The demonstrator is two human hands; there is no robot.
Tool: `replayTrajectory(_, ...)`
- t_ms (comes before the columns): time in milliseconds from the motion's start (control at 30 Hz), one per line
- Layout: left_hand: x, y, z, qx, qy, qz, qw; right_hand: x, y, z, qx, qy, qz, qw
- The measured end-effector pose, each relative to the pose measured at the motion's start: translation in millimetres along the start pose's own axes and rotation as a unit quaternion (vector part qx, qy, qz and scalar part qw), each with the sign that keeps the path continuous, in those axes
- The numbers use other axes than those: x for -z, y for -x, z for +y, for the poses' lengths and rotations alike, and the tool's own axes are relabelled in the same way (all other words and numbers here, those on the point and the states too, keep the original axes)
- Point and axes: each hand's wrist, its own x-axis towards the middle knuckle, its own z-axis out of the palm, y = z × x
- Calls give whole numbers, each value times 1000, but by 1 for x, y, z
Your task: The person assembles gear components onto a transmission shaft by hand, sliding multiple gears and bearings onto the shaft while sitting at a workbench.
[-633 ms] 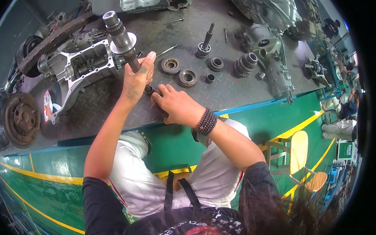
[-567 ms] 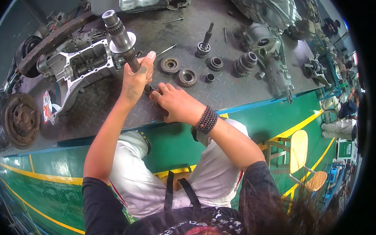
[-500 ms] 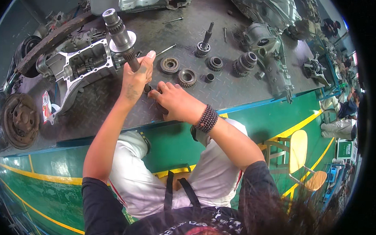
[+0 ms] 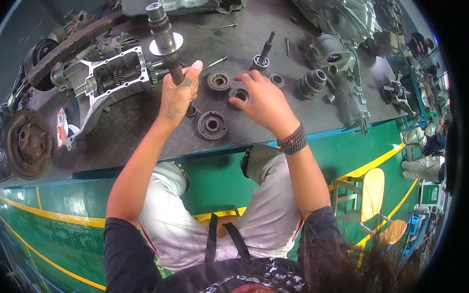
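My left hand point(image 4: 179, 94) is closed around a splined steel transmission shaft point(image 4: 165, 43) with a bright flange, which stands tilted above the bench. Its lower end point(image 4: 191, 111) shows beneath the hand. Just right of that end, a toothed gear ring point(image 4: 213, 124) lies flat on the bench. My right hand point(image 4: 266, 103) has its fingers and thumb apart over another gear ring point(image 4: 239, 96); whether they touch it, I cannot tell. A third ring, a synchronizer-like one point(image 4: 219, 81), lies between my two hands.
Left stands an opened gearbox housing point(image 4: 98, 96), with a rusty round drum point(image 4: 28, 144) nearer. Beyond my right hand are an upright small shaft point(image 4: 262, 56), a gear cluster point(image 4: 311, 84) and an aluminium casing point(image 4: 347, 83). The bench's blue edge point(image 4: 340, 131) runs before me; a stool point(image 4: 371, 192) stands right.
My right hand has left the toothed ring by the shaft's lower end and moved right, over another gear ring. The left hand still grips the shaft; the whole view has shifted slightly.
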Motion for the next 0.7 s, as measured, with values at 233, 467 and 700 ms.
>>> replayTrajectory(233,-3,0,-4,2,2,-5,1000,-33,-13,37,4,-63,-93,994)
replayTrajectory(467,-1,-4,-6,-7,43,4,999,-11,-26,53,-89,-366,-119,919)
replayTrajectory(700,-11,2,-11,-29,-32,2,999,26,-34,13,-116,-741,-111,651)
